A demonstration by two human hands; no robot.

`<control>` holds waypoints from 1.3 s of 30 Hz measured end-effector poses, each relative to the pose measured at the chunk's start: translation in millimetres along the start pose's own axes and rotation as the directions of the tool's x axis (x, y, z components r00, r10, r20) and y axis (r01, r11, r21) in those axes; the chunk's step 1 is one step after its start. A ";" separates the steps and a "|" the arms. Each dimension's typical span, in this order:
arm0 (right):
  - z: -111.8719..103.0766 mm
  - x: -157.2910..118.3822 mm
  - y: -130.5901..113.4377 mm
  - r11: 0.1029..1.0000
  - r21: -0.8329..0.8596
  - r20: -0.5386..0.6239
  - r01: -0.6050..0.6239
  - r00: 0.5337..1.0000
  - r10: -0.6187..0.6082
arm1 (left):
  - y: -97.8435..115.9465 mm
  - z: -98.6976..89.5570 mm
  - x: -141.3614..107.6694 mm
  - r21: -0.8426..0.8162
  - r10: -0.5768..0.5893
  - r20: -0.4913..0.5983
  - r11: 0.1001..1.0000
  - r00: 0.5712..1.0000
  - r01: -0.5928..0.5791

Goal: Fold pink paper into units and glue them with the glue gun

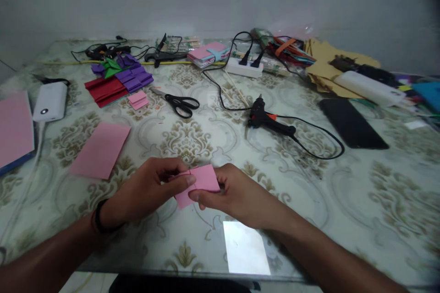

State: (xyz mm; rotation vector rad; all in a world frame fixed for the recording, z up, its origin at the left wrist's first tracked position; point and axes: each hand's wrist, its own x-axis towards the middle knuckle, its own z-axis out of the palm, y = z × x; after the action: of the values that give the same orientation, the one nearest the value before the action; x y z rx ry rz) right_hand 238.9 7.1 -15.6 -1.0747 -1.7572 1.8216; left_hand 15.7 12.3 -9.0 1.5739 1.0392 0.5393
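Observation:
Between both hands, just above the near part of the table, is a folded piece of pink paper (206, 177). My left hand (161, 183) pinches its left side, thumb lying on top. On the right side my right hand (225, 192) grips it, with the thumb along the lower edge and the other fingers behind. Part of the paper hangs below the thumbs. A flat pink sheet (101, 150) lies left of my left hand. Farther back sits a small pleated pink paper (138, 100), beside black-handled scissors (180, 103).
A black glue gun (270, 119) with its looping cord lies right of centre, near a black phone (353, 123). A white power strip (244, 67), folded red paper (105, 89) and purple paper (134, 78) are farther back. A white power bank (51, 100) stands left.

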 end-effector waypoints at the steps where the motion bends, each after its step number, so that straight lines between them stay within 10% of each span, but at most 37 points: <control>1: -0.1 -0.3 -0.3 1.000 -0.011 0.004 -0.012 1.000 0.012 | 0.1 0.1 -0.3 0.012 0.004 0.005 1.000 1.000 -0.004; 12: -5.1 5.2 0.8 0.975 0.202 -0.299 0.092 0.954 -0.028 | 6.0 -2.7 -1.4 0.013 -0.029 -0.109 0.999 0.994 0.031; 39: -2.2 2.8 -0.9 0.971 0.010 -0.210 0.237 0.950 -0.230 | 6.6 -0.8 -0.3 -0.135 -0.069 0.001 0.989 0.998 0.068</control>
State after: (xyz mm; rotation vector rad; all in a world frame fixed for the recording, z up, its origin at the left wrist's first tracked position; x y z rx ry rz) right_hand 238.6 10.7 -15.3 -0.9593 -1.6456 1.5334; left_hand 17.1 12.6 -2.4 1.4140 1.0339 0.5540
